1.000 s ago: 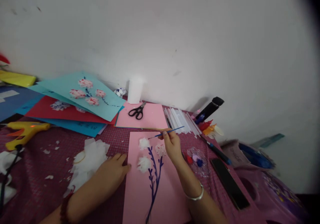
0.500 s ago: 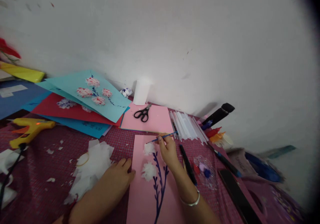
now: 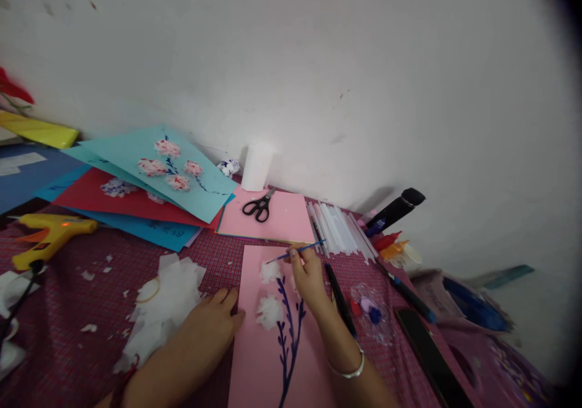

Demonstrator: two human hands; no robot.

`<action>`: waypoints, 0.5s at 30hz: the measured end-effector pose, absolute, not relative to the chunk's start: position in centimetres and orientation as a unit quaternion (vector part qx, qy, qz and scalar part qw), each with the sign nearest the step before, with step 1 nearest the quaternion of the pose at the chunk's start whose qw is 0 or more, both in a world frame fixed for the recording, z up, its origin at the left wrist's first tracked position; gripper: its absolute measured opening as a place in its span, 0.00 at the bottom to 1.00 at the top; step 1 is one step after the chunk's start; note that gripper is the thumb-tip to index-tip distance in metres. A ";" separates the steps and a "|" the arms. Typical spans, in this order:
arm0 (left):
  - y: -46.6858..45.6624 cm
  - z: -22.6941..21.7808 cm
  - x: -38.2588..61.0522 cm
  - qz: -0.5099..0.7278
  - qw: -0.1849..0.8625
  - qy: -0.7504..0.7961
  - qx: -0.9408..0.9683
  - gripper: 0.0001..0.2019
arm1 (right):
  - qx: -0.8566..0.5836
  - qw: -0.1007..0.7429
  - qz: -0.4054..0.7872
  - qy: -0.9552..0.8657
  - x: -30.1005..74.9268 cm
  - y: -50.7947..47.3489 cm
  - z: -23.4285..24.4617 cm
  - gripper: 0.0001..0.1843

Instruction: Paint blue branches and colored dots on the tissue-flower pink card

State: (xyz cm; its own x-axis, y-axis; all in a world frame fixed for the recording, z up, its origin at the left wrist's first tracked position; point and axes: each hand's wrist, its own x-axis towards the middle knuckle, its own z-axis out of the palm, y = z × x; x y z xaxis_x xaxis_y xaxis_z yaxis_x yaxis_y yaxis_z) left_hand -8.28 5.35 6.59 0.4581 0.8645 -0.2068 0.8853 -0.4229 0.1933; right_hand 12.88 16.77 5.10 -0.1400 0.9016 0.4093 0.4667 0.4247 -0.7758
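My right hand (image 3: 310, 278) pinches a thin blue paintbrush (image 3: 295, 252), its tip touching the upper white tissue flower (image 3: 270, 271) on a pink card (image 3: 259, 359). The card bears a dark blue painted stem (image 3: 287, 329) and a second white flower (image 3: 270, 312). My left hand (image 3: 213, 328) lies flat with fingers stretched, pressing the card's left edge. A silver bangle sits on my right wrist.
White tissue pieces (image 3: 163, 302) lie left of the card. A yellow glue gun (image 3: 48, 236), stacked coloured cards (image 3: 150, 183), black scissors (image 3: 259, 205) on pink paper, white sticks (image 3: 339, 229), a paint palette (image 3: 368, 308), pens and a black phone (image 3: 430, 356) surround the work. A white wall stands behind.
The brush tip has dropped from above the card onto the upper white flower. A black pen has come into view to the right of my wrist. The view shifted slightly.
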 end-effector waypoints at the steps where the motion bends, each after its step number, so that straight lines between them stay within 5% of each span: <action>1: 5.4 6.6 -8.3 -0.042 0.140 0.519 0.842 0.22 | -0.481 0.456 0.239 -0.710 13.0 16.8 5.2 0.11; 15: 5.3 5.8 -8.6 -0.041 0.134 0.519 0.843 0.22 | -0.493 0.455 0.210 -0.712 13.5 17.1 5.3 0.12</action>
